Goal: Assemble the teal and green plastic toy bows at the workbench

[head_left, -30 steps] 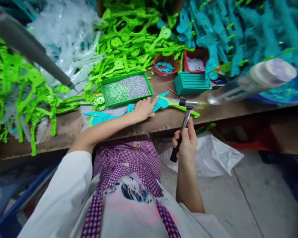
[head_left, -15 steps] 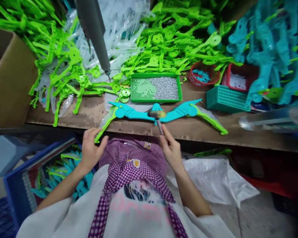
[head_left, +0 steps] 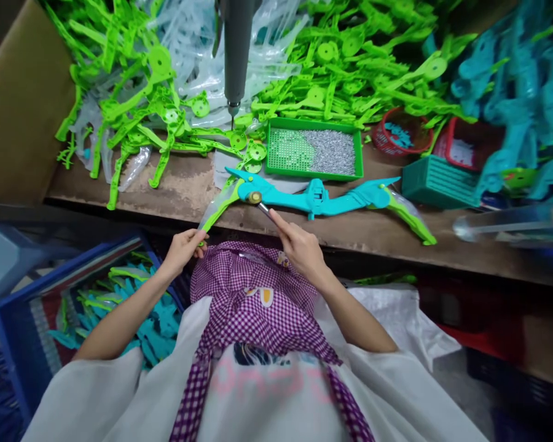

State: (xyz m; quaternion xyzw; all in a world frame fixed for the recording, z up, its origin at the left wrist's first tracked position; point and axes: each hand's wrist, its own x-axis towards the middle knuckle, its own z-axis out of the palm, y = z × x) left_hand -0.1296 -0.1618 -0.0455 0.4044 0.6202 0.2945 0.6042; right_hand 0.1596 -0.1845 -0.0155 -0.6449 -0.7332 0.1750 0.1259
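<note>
A toy bow with a turquoise body [head_left: 283,197] lies across the workbench edge, with a lime-green limb at each end. My left hand [head_left: 185,247] pinches the tip of the left green limb [head_left: 222,209], just off the bench edge. In my right hand [head_left: 300,247] is a small hammer [head_left: 254,197], its fingers wrapped round the handle. The hammer's round head is over the bow's left joint; whether it touches cannot be seen. The right green limb [head_left: 412,220] rests on the bench with no hand on it.
A hanging electric screwdriver [head_left: 237,55] points down above the bench. Behind the bow stand a green tray [head_left: 270,162] of small metal screws, a red basket [head_left: 381,138] and a teal basket [head_left: 437,184]. Green parts [head_left: 350,67] heap at the back. A blue crate [head_left: 18,356] sits lower left.
The hammer has moved from the bow's middle to its left joint. My left hand has closed on the green limb's tip. The whole view has shifted somewhat.
</note>
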